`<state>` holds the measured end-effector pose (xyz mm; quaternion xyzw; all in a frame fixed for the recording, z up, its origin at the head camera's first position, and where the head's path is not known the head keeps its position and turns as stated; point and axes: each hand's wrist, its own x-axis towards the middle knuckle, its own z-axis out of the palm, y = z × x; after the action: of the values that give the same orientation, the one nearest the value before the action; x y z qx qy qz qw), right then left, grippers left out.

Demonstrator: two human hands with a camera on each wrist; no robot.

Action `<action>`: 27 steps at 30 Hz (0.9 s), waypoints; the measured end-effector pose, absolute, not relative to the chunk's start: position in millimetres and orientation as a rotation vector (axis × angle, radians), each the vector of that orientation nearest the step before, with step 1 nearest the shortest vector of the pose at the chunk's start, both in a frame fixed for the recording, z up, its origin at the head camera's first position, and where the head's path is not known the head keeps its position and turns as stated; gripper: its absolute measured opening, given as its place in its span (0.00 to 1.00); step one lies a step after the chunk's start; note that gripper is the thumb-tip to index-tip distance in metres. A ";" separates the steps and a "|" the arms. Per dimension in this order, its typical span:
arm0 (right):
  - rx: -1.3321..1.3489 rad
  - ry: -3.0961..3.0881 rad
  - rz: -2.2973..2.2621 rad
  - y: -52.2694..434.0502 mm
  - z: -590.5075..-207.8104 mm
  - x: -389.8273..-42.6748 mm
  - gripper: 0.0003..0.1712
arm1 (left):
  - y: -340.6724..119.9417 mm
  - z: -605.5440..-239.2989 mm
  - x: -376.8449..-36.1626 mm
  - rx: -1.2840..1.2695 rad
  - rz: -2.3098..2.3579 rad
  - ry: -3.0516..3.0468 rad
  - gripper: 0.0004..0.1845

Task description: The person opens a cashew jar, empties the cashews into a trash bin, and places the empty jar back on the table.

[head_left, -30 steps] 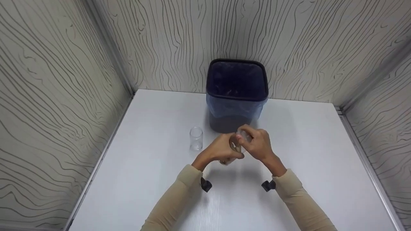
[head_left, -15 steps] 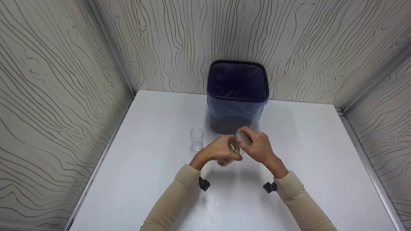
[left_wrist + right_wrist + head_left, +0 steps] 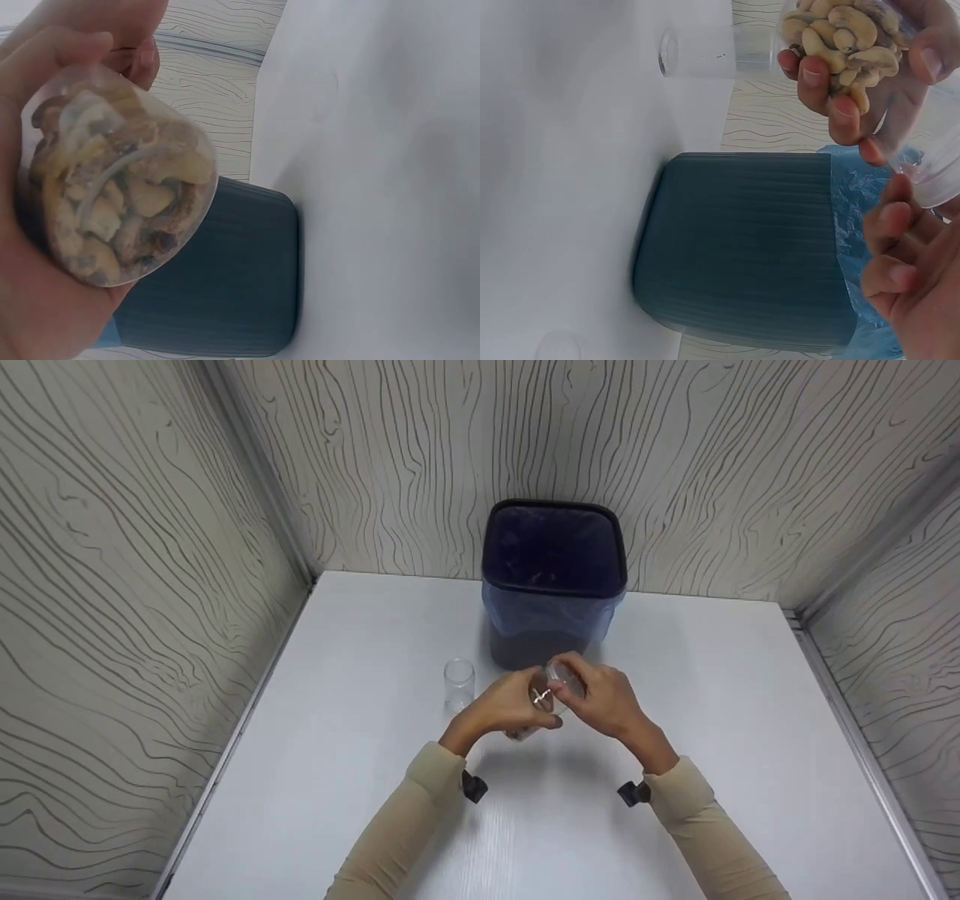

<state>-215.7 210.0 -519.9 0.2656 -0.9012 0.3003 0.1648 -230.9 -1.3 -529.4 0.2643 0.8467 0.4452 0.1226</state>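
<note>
1. Two hands are working together above the table [image 3: 697, 712], between its left and right edges: the left hand [image 3: 514, 699] is wrapping round a clear jar [image 3: 127, 187] of cashews [image 3: 855, 26].
2. The right hand [image 3: 604, 701] is pinching what is looking like a clear lid [image 3: 568, 679] between thumb and fingers at the jar's mouth (whether it is sitting loose or tight, the pictures are not telling).
3. The jar is tilting, mouth higher than base. The step in hand seems to be handling the lid; doing it well is probably depending on the left hand bracing the wall without squeezing it, while the right is turning the lid squarely, and on the mouth staying uppermost so nothing is spilling.
4. A bin [image 3: 536, 622] is standing by the table's far edge, and a second clear jar [image 3: 459, 686] is standing upright between it and the left edge, nearer the bin.
5. The head view is showing the bin's opening, which neither wrist view is giving. The left wrist view is revealing cashews packing the base, mostly hidden from above; the right wrist view is exposing fingertips beneath the jar.
</note>
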 end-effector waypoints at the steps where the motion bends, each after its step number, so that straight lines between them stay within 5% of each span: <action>1: 0.754 -2.580 0.858 210.1 -519.3 -215.9 0.22 | -1.4 -529.2 -231.2 0.765 1.293 2.485 0.23; 27: 0.456 -2.683 1.225 205.1 -500.6 -226.0 0.22 | 2.0 -531.9 -234.1 0.816 0.947 2.977 0.29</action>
<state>-226.0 205.1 -500.6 0.1522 -0.8962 0.4093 0.0785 -234.1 2.0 -531.9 0.2524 0.9212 0.2930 -0.0435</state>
